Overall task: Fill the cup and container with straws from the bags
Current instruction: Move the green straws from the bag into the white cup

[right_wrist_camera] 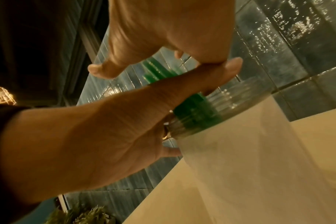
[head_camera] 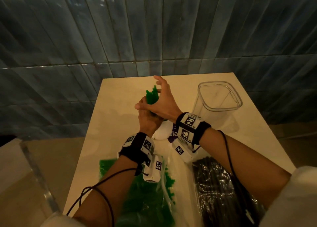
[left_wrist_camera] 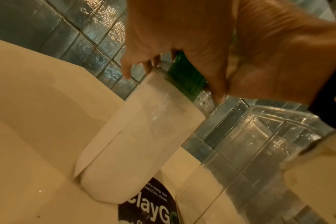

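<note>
Left hand: the left hand [head_camera: 147, 118] is wrapped around the upper part of the cup [head_camera: 161, 130]; its fingers [left_wrist_camera: 128, 69] curl over the cup's rim.
Right hand: the right hand [head_camera: 163, 100] sits over the bundle of green straws [head_camera: 151, 96]; its thumb lies across the left hand and its fingers [head_camera: 158, 80] are spread and loosely bent above the straw tips. Whether it grips the bundle cannot be told.
Green straws: one bundle stands in the cup mouth, tips uneven and poking up between the two hands.
Cup: one, white-sleeved with a clear upper band, standing on the tabletop [head_camera: 120, 89] near its middle.
Container: one clear container [head_camera: 218, 96], to the right of the cup, upright, apart from it.
Bags: two at the near edge; the bag of green straws [head_camera: 145, 201] lies under the left forearm, the bag of black straws [head_camera: 214, 184] under the right.
Head view only: both bags and the container's open top.
Left wrist view only: a dark sticker [left_wrist_camera: 148, 207] on the tabletop at the cup's foot, lettered "clayG".
Right wrist view only: the green straws [right_wrist_camera: 197, 112] seen through the cup's clear band, and a ring [right_wrist_camera: 165, 133] on the left hand.
Backdrop: blue tiled wall [head_camera: 154, 29] behind the tabletop.
</note>
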Tool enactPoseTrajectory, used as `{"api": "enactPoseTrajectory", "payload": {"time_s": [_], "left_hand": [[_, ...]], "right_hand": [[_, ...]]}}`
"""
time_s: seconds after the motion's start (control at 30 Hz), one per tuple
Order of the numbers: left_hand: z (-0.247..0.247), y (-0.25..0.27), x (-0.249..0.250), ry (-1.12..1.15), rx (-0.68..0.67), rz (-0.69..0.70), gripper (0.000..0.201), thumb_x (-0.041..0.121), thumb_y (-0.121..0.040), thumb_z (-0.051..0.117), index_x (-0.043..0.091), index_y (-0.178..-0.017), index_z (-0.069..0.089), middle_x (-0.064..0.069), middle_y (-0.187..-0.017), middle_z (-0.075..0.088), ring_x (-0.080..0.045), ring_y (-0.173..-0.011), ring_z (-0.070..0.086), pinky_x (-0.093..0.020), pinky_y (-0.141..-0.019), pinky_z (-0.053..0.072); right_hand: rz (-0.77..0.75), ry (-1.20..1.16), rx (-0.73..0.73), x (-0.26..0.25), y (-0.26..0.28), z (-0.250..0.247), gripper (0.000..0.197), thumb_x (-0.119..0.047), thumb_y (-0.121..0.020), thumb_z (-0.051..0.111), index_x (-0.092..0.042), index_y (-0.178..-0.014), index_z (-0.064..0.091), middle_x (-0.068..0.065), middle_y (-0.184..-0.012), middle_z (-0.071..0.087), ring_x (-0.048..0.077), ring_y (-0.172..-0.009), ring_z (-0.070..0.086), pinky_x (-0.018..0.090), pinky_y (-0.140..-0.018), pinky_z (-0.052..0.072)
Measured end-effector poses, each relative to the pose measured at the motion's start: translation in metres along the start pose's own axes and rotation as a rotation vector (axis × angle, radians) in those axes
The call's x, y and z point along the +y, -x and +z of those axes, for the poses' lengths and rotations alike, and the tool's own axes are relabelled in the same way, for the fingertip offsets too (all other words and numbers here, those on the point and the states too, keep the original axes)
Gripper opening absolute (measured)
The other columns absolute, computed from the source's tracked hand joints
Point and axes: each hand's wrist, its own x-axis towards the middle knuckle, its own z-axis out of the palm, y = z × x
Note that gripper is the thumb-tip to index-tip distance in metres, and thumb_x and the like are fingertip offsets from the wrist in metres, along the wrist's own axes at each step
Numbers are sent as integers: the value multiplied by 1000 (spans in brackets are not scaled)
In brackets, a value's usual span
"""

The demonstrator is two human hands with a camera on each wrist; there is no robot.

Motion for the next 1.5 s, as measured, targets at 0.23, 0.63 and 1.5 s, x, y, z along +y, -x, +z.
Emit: {"api": "enactPoseTrajectory", "payload": {"time_s": [0.23,0.63,1.5], "left_hand": [[-10,0,30,-70,197,132,19,10,-99,42,5,-116,47,-6,-105,52,-12,-88,48,-13,-75,37],[-23,19,9,127,-143,-94,86,30,-72,79,9,-138,28,2,-129,47,-17,-117,49,-25,-90,42],[-22,187,-56,-232,-331,-328,14,23,-98,35,17,-111,37,-18,-133,31,-19,-92,49,-30,-79,43]], "right_hand": [[-206,158,18,-4,1,5,31,-26,-82,69,-19,-112,62,3,-111,64,16,-102,58,37,-98,45],[-165,396,-117,-6,18,-13,68,-47,-92,50,-25,-148,20,3,-150,35,22,-139,31,48,-117,12],[-56,621,-683,100,175,44,27,-17,-89,60,-14,-116,56,7,-120,57,23,-104,57,35,-92,50]]}}
